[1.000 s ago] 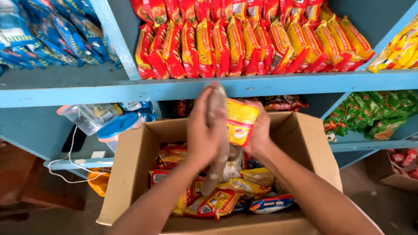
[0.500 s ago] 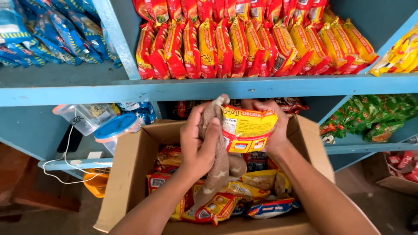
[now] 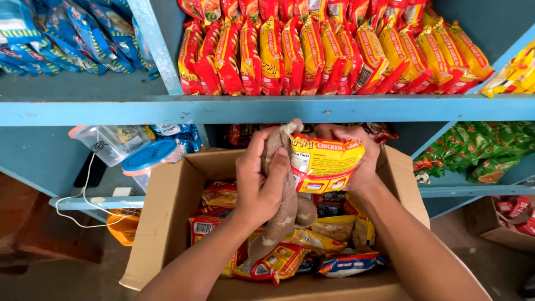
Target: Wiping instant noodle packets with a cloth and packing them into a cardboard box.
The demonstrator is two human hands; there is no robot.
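Note:
My left hand (image 3: 257, 179) grips a brown and white cloth (image 3: 284, 220) that hangs down over the open cardboard box (image 3: 167, 223). My right hand (image 3: 356, 161) holds a yellow and red noodle packet (image 3: 323, 163) flat against the cloth, just under the blue shelf edge (image 3: 234, 109). Both hands are above the box, which holds several more packets (image 3: 267, 262) in yellow, red and blue.
A row of red and yellow packets (image 3: 329, 50) stands on the shelf above. Blue packets (image 3: 61, 39) fill the left bay, green ones (image 3: 485, 150) the right lower shelf. A plastic tub with a blue lid (image 3: 146, 159) and a white cable (image 3: 78, 206) lie left of the box.
Both hands have risen from the box toward the shelf edge. The packet has turned from upright to lying flat against the cloth.

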